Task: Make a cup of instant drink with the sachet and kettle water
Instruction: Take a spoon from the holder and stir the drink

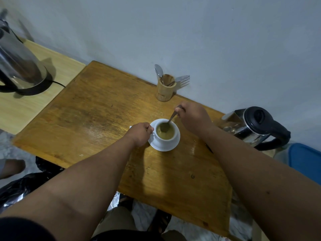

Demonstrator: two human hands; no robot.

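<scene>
A white cup (167,140) stands on a white saucer (171,148) near the middle of the wooden table (97,119). The cup holds a light brown drink. My left hand (139,133) grips the cup's handle on its left side. My right hand (192,116) pinches the handle of a metal spoon (171,120), whose bowl dips into the drink. A steel kettle with a black lid and handle (255,126) rests at the table's right edge, just beyond my right forearm. A white corner, perhaps the sachet (130,127), peeks out behind my left hand.
A wooden holder (165,91) with a spoon and a fork stands against the wall behind the cup. A second steel kettle (19,66) sits on its base on a paler surface at the left. A blue object (307,160) lies at the right.
</scene>
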